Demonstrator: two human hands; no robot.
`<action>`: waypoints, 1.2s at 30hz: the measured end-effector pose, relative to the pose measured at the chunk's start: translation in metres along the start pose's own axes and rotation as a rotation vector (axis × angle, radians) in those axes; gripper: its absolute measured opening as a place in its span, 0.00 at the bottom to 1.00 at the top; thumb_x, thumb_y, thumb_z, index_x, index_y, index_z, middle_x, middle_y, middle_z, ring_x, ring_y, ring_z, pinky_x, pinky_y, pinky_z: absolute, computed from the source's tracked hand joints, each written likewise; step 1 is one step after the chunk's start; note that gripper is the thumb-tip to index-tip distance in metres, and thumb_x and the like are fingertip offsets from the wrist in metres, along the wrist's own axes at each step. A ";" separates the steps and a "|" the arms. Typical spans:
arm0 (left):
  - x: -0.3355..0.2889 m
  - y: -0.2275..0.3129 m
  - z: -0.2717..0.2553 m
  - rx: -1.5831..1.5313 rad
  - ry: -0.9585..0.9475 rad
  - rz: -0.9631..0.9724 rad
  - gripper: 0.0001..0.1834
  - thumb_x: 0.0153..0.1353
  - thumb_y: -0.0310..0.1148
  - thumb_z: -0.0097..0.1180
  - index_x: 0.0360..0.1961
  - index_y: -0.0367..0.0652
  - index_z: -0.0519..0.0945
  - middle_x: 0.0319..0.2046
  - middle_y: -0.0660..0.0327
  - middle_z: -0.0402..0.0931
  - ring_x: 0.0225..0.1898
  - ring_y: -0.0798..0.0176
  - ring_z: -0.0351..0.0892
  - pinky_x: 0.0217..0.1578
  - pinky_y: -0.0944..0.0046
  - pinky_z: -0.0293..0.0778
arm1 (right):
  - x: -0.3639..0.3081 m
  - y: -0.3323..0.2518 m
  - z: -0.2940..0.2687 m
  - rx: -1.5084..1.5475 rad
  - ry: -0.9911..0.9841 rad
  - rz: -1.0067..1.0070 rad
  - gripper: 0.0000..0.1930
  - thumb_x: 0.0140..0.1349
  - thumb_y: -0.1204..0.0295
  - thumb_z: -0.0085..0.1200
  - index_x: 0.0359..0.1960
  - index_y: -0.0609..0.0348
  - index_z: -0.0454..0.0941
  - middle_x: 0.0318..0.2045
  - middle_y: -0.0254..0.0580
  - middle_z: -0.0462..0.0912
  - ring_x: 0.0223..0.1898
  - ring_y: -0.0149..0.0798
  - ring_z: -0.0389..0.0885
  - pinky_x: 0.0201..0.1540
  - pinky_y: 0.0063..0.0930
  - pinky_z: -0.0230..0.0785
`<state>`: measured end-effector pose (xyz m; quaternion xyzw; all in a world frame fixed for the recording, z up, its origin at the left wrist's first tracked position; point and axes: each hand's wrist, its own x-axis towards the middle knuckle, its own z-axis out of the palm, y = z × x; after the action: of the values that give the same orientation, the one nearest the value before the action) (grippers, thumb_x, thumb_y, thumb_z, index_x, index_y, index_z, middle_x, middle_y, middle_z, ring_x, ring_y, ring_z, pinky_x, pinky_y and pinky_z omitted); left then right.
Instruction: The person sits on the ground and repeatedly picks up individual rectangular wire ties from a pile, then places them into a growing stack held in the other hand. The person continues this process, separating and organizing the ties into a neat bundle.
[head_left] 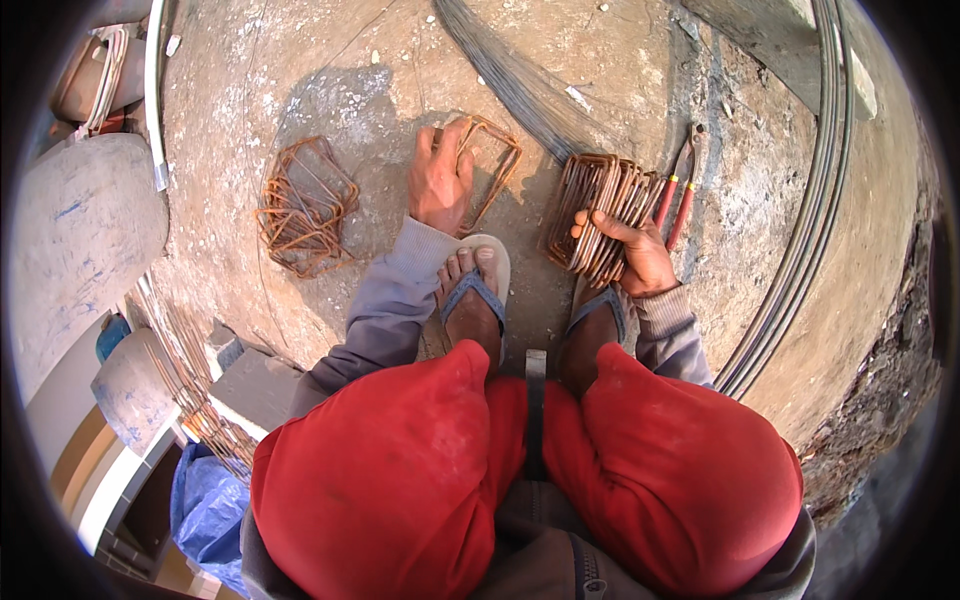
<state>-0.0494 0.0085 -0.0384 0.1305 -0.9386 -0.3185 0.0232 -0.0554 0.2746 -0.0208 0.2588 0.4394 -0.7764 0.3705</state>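
Note:
Rusty rectangular rebar stirrups, bent from thin rod, are around both hands. My left hand (440, 182) is closed, its fingers curled on one side of a stirrup (512, 160) just above the concrete floor. My right hand (642, 252) wraps round the lower part of a thick stack of stirrups (612, 190), thumb across the front; the stack stands on edge beside my right foot. A loose heap of stirrups (305, 215) lies left of my left hand. Pincers (682, 190) with red handles rest just right of the stack.
A bundle of thin tie wire (500, 75) runs from the top toward the stack. Long steel rods (800, 240) curve along the right side, near a broken floor edge (870, 440). At left are a white pipe (153, 90), a bundle of rods (185, 370) and a blue tarp (205, 500).

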 end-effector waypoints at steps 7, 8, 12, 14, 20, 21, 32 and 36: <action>0.012 -0.008 0.001 0.214 0.205 0.362 0.15 0.58 0.24 0.55 0.47 0.40 0.79 0.40 0.52 0.75 0.38 0.47 0.76 0.42 0.53 0.72 | 0.000 -0.001 0.003 0.026 0.036 0.029 0.12 0.60 0.82 0.57 0.45 0.69 0.75 0.35 0.51 0.85 0.35 0.43 0.86 0.37 0.35 0.81; 0.014 -0.003 -0.002 0.192 0.191 0.362 0.15 0.57 0.23 0.54 0.47 0.41 0.79 0.39 0.54 0.76 0.38 0.47 0.77 0.42 0.53 0.72 | 0.000 -0.001 0.002 0.013 0.029 0.020 0.12 0.60 0.80 0.57 0.45 0.70 0.75 0.36 0.51 0.85 0.35 0.43 0.86 0.38 0.36 0.82; 0.014 0.024 -0.021 -0.346 -0.120 0.080 0.12 0.55 0.22 0.56 0.41 0.43 0.82 0.37 0.58 0.80 0.47 0.53 0.76 0.52 0.54 0.66 | 0.000 0.001 0.000 -0.003 0.022 0.010 0.12 0.62 0.78 0.57 0.45 0.71 0.77 0.37 0.51 0.85 0.36 0.44 0.86 0.40 0.36 0.82; 0.015 0.027 -0.025 -0.529 -0.275 0.034 0.12 0.53 0.21 0.57 0.39 0.44 0.83 0.38 0.61 0.82 0.50 0.56 0.76 0.57 0.54 0.62 | 0.000 0.001 0.000 -0.006 0.020 0.017 0.12 0.62 0.77 0.57 0.45 0.71 0.77 0.37 0.50 0.85 0.36 0.43 0.86 0.40 0.36 0.82; 0.007 0.053 -0.025 -0.002 -0.262 0.858 0.13 0.49 0.25 0.62 0.37 0.54 0.84 0.43 0.68 0.81 0.57 0.59 0.72 0.60 0.52 0.63 | 0.000 -0.001 0.003 0.015 0.034 0.030 0.13 0.60 0.80 0.58 0.47 0.68 0.75 0.36 0.48 0.85 0.35 0.41 0.85 0.38 0.35 0.81; 0.003 0.057 -0.021 -0.038 -0.254 0.897 0.13 0.49 0.26 0.63 0.37 0.55 0.84 0.45 0.67 0.79 0.58 0.58 0.71 0.60 0.52 0.64 | -0.001 -0.001 0.004 0.015 0.031 0.015 0.14 0.60 0.79 0.58 0.47 0.68 0.75 0.36 0.47 0.85 0.35 0.41 0.85 0.39 0.34 0.81; -0.037 0.043 0.029 -0.437 -0.439 0.821 0.12 0.52 0.19 0.59 0.37 0.44 0.80 0.59 0.54 0.67 0.61 0.46 0.68 0.57 0.52 0.71 | 0.001 0.004 -0.001 -0.016 0.063 -0.059 0.16 0.56 0.82 0.62 0.46 0.64 0.77 0.39 0.43 0.84 0.39 0.37 0.84 0.42 0.30 0.78; -0.048 0.042 0.033 -0.493 -0.401 0.706 0.13 0.54 0.16 0.54 0.39 0.44 0.81 0.56 0.51 0.69 0.59 0.46 0.70 0.57 0.53 0.71 | 0.000 0.003 0.003 -0.020 0.083 -0.058 0.17 0.52 0.83 0.64 0.45 0.65 0.78 0.38 0.43 0.85 0.37 0.37 0.85 0.40 0.31 0.79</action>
<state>-0.0174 0.0723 -0.0377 -0.2700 -0.8080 -0.5233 -0.0214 -0.0532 0.2706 -0.0212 0.2742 0.4696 -0.7709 0.3317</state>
